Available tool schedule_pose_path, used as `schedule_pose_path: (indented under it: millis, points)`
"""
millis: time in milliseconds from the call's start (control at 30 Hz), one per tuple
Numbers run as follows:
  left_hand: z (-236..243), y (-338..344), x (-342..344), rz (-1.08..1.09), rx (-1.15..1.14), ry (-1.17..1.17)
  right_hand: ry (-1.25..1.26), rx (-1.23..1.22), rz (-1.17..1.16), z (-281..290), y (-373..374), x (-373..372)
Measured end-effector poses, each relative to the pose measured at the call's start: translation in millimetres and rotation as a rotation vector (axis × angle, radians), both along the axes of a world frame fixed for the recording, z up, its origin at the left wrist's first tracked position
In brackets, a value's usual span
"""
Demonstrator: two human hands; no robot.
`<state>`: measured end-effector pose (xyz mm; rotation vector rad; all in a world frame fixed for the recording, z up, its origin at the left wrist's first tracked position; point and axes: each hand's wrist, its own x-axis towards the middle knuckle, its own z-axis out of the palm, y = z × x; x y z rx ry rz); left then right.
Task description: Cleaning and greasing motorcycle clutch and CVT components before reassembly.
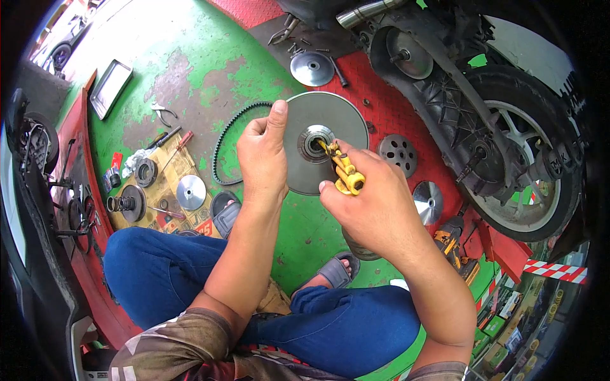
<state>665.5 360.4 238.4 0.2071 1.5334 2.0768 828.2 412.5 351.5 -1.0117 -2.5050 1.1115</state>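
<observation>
A large grey metal pulley disc (340, 117) with a bright round hub is held up in front of me. My left hand (264, 152) is closed at its left edge, thumb up and fingers hidden from view. In my right hand (381, 200) is a yellow nozzle gun (346, 174), its tip at the hub's dark centre hole. A grey-brown cylindrical part shows below that hand; I cannot tell whether it belongs to the gun. Behind the disc, a black toothed drive belt (219, 149) lies on the green floor.
At the right stands a scooter's rear wheel (518, 152) with its drive side opened. Metal pulley plates (311, 68) and a cordless drill (450, 235) lie nearby. On the left, cardboard (168, 209) carries loose parts; pliers (164, 114) and a metal tray (111, 89) lie beyond.
</observation>
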Motion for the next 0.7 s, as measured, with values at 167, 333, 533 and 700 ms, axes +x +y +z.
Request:
schedule_pose_path:
  millis: [167,333,533,700]
  points:
    - [-6.3,0.0,-1.9,0.041,-0.1,0.107,0.111,-0.046,0.029,-1.9,3.1,32.1]
    - [-29.5,-3.8,-16.0,0.07,-0.288,0.291,0.218,-0.205,-0.068,-11.5,16.8,92.5]
    - [-49.3,-7.7,-23.2,-0.025,-0.462,0.449,0.249,-0.223,-0.354,-56.7,1.3,213.9]
    - [-62.0,-4.9,-15.3,-0.093,-0.589,0.532,0.066,-0.229,-0.652,-119.3,-61.6,307.0]
